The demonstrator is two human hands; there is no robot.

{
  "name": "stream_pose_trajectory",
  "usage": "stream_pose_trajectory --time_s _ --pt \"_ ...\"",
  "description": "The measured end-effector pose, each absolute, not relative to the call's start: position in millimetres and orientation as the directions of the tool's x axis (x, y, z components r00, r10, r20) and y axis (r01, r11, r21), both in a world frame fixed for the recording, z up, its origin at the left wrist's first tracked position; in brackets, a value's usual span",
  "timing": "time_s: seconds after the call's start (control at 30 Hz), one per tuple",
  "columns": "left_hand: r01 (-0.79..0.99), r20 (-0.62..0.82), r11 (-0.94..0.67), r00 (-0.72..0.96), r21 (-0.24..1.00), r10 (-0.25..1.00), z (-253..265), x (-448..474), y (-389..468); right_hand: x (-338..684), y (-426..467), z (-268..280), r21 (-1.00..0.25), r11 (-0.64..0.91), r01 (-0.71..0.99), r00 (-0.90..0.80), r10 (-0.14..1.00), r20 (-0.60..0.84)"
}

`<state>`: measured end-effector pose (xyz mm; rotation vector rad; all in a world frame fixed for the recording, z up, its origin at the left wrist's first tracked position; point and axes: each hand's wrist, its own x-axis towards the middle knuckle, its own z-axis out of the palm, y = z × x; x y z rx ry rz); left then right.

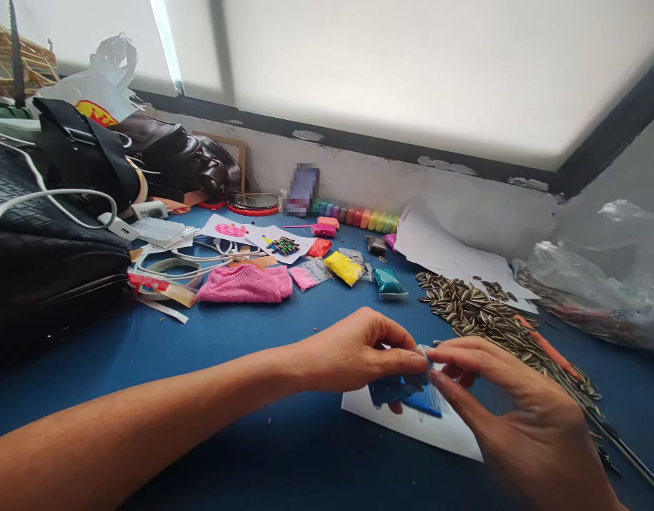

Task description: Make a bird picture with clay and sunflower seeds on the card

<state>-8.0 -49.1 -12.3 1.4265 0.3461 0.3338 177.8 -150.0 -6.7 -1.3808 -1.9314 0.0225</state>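
Between my hands is a small clear plastic bag [388,392] with something soft and blue in it. My left hand [362,351] pinches the bag's upper edge between thumb and fingers. At the same edge, the thumb and fingertips of my right hand [523,404] are closed on the bag's right corner. Beneath lies a white sheet of paper [449,438], partly covered by the bag and both hands. A heap of striped sunflower seeds [473,309] spreads behind and right of my right hand, with an orange-handled tool [550,348] lying across it.
Small bags of yellow [344,267], teal [389,282] and pink [308,274] material lie beyond my hands. A pink cloth [245,283] sits left of them. Papers [438,245] and plastic bags [598,284] stand back right. A black bag [45,262] fills the left side.
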Motion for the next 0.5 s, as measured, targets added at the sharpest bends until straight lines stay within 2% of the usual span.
stream_pose_trajectory --time_s 0.23,0.5 --pt "-0.040 -0.023 0.127 0.886 0.991 0.463 -13.8 -6.1 -50.9 173.7 -148.4 -1.2 -0.408 0.416 0.813 -0.130 0.812 0.569" --pt "-0.019 -0.001 0.038 0.884 0.999 0.467 -10.7 -7.3 -51.0 169.2 -148.2 -0.7 -0.328 0.482 0.813 -0.202 0.761 0.617"
